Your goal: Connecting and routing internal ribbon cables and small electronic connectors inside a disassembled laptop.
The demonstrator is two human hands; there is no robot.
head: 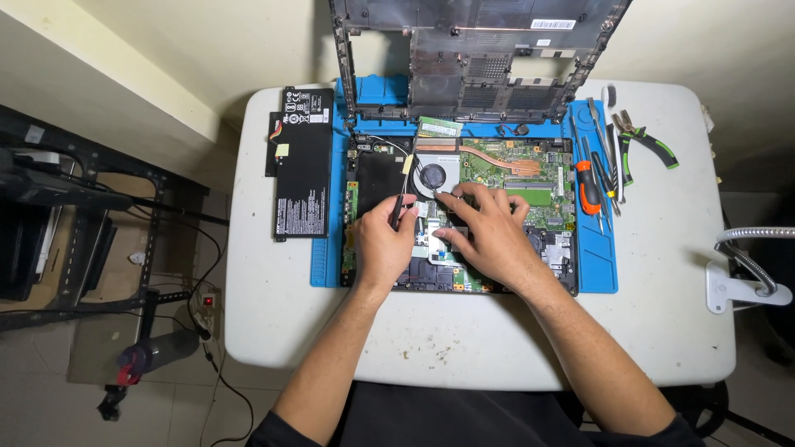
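An opened laptop base (513, 170) with green circuit board, copper heat pipe and round fan (432, 175) lies on a blue work mat (327, 248). My left hand (383, 240) grips a thin black tool (399, 199) that points up toward the fan. My right hand (484, 228) rests on the board's middle, fingertips pinching near a small white part beside the fan; what it pinches is hidden. The laptop's removed bottom cover (476, 50) leans upright against the wall behind the mat.
A flat black battery pack (302, 161) lies at the table's left. At the right of the mat lie an orange-handled screwdriver (587, 186), tweezers and green-handled pliers (642, 136). A clamped gooseneck arm (749, 257) sits at the right edge. A metal rack (74, 223) stands left.
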